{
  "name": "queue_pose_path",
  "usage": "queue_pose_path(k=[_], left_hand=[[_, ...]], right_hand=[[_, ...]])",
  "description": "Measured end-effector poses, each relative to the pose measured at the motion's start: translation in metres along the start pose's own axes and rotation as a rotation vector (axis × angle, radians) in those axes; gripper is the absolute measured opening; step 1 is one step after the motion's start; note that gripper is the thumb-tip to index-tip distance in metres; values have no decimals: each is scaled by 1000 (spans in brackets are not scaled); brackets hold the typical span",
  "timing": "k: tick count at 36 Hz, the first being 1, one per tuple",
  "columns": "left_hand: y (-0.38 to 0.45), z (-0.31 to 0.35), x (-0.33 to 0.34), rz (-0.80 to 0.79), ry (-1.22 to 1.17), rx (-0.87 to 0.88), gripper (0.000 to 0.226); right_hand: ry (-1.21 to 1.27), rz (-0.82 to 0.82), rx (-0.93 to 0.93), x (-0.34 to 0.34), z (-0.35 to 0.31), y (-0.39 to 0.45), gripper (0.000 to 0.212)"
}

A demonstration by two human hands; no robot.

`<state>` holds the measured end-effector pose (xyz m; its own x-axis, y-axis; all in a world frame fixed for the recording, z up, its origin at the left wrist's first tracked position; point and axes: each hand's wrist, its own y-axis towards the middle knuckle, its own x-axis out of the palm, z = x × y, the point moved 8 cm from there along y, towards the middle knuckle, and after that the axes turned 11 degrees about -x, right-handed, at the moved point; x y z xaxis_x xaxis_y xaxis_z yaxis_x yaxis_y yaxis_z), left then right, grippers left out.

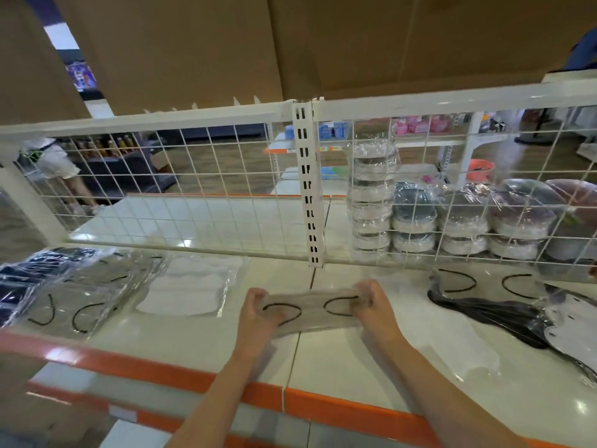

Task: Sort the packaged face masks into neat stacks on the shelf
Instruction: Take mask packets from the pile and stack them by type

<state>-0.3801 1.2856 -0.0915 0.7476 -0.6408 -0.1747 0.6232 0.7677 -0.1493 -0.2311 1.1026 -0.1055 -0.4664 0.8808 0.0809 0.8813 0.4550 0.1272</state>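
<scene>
Both hands hold a small stack of clear-packaged grey masks with black ear loops [311, 310] just above the white shelf [200, 344]. My left hand [258, 313] grips its left end and my right hand [374, 305] grips its right end. On the shelf's left lie a pile of dark blue packaged masks [29, 279], a pile of grey masks with black loops [87, 295] and a stack of white masks [190, 289]. At the right lies a loose heap of black and grey packaged masks [504, 305].
A white wire grid [181, 189] backs the shelf, with a slotted upright post [308, 185]. Behind the grid at the right stand stacks of wrapped bowls [465, 218]. An orange strip [181, 373] edges the shelf front. Brown cardboard [290, 43] hangs overhead.
</scene>
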Motion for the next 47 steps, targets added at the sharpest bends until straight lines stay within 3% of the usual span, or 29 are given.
queue_pose_path(k=[3,7,12,17,22,25,29,34,38,40,43,47], left_hand=[[-2,-2,-5,58,33,44,52],[-4,-18,-8,30,223,34,49],[4,-20,-27,12,285,-9,34],[25,-10,-94,83,285,-101,43],[50,-13,-179,131,357,-179,60],[59,-8,-229,169,388,-174,65],[79,-22,-304,223,395,-202,49],[98,-16,-384,344,627,-173,47],[102,-5,-431,558,891,-107,50],[106,-13,-443,522,983,-109,42],[112,-34,-440,332,1106,-46,24],[111,-62,-432,179,1188,-47,27]], right_hand=[[-13,55,-41,4,-7,-1,40],[-282,24,-51,0,1,-9,17],[-426,-39,14,20,2,-10,22],[-635,-346,84,84,-9,-2,33],[-479,-480,151,168,-18,-13,32],[-347,-477,178,219,-20,-16,11],[-292,-518,174,290,-14,-25,19],[-324,-587,118,378,-1,-39,11],[-401,-550,79,436,8,-43,10],[-449,-543,67,456,13,-44,18],[-497,-531,43,480,20,-45,28],[-589,-595,31,513,27,-48,28]])
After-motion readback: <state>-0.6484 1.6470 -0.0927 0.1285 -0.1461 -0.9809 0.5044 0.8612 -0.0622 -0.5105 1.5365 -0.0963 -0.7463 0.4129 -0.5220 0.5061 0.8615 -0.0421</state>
